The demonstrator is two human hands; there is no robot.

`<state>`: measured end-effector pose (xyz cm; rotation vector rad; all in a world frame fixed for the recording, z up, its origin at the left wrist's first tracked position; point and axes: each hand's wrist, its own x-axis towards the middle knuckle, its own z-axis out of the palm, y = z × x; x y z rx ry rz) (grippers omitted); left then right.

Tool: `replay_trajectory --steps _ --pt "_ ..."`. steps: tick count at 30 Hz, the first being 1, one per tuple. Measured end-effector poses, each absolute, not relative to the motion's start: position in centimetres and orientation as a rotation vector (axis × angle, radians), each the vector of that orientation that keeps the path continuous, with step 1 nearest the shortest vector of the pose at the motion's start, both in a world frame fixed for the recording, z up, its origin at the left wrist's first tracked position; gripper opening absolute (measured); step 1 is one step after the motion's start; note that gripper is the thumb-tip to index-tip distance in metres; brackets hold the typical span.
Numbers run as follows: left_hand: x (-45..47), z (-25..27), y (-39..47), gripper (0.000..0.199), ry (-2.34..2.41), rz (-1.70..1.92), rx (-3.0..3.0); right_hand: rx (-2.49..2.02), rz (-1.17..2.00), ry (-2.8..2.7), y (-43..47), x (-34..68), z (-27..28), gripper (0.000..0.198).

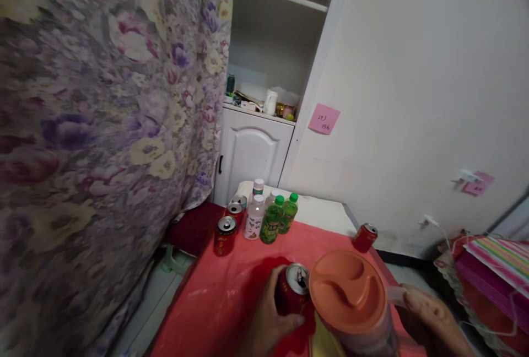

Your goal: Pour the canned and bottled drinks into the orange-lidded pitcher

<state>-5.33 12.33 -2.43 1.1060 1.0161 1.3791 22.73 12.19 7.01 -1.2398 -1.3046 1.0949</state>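
Note:
My left hand is wrapped round a dark red drink can with its top opened, above the red tablecloth. Close beside the can is a clear pitcher with an orange lid. The fingers of my right hand are closed on the pitcher's handle at its right side. Below and between the can and the pitcher, a yellowish thing shows in part; I cannot make out what it is.
Farther back stand red cans, white-capped bottles and green-capped bottles. Another red can is near the table's right edge. A floral curtain hangs at left, a white cabinet stands behind, and a stool is left of the table.

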Motion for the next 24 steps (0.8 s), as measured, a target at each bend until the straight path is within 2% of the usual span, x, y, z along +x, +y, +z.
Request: replay_trajectory --steps 24 --pt "-5.2 -2.7 12.2 0.076 1.085 1.393 1.157 -1.232 1.058 -1.274 11.5 21.9 8.8 0.046"
